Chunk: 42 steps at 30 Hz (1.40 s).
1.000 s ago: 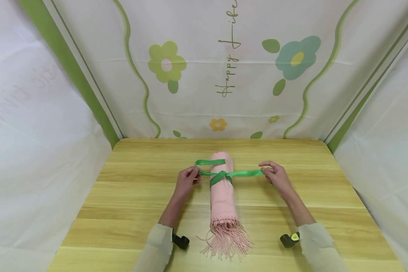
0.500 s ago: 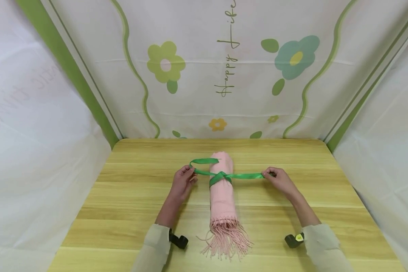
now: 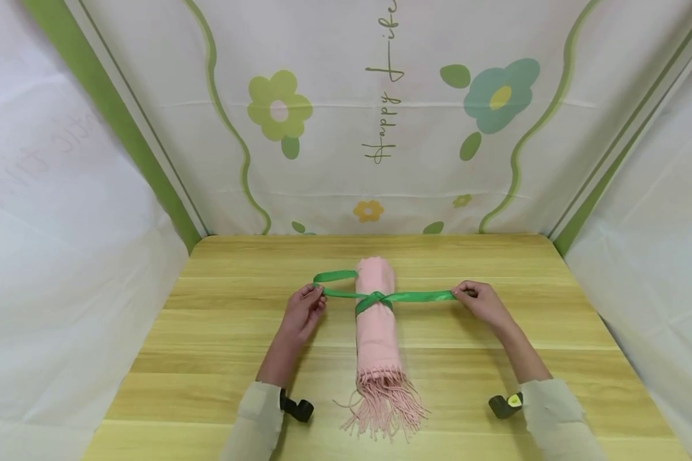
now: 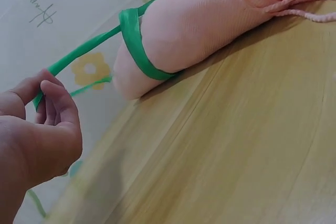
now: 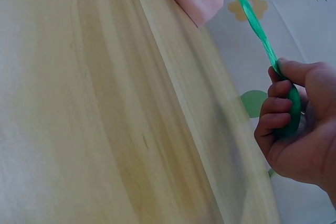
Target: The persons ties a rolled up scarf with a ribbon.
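A rolled pink scarf (image 3: pixel 376 339) lies lengthwise on the table, its fringe (image 3: pixel 385 403) toward the person. Round its upper half goes a green ribbon (image 3: pixel 418 296), crossed in a knot on top of the roll. My left hand (image 3: pixel 304 312) pinches one ribbon end between thumb and fingers, left of the scarf; a loose tail loops back from it toward the scarf's far end. On the other side my right hand (image 3: pixel 484 304) grips the other ribbon end, and in the right wrist view some ribbon is tucked inside the curled fingers (image 5: pixel 275 114). Both ribbon lengths stretch out nearly straight.
The wooden table (image 3: pixel 207 358) reaches back to a white cloth wall (image 3: pixel 334 160) printed with flowers and lettering. White cloth hangs at the left and right sides too. A black wrist camera (image 3: pixel 296 408) sits by the left sleeve, another camera (image 3: pixel 504 405) by the right.
Both hands have moved apart, the left one leftward and the right one rightward, drawing the ribbon out. The loose tail has slid left off the scarf's top. The scarf has stayed put.
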Each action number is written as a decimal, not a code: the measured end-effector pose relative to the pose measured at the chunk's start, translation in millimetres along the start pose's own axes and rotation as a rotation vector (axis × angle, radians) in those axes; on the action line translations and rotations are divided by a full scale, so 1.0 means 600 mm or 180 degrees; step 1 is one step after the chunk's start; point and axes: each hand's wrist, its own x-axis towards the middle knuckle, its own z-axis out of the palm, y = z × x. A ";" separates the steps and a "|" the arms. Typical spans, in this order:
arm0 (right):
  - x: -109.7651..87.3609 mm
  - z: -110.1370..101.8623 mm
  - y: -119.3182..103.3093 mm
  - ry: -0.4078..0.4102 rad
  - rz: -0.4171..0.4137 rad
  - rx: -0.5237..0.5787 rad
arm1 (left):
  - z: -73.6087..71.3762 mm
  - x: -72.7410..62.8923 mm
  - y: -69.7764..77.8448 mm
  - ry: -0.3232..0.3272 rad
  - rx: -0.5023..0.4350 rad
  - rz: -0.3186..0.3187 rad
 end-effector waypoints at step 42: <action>-0.015 -0.062 0.032 0.0271 0.0240 0.0010 | -0.094 -0.023 0.051 0.0744 0.0869 -0.0022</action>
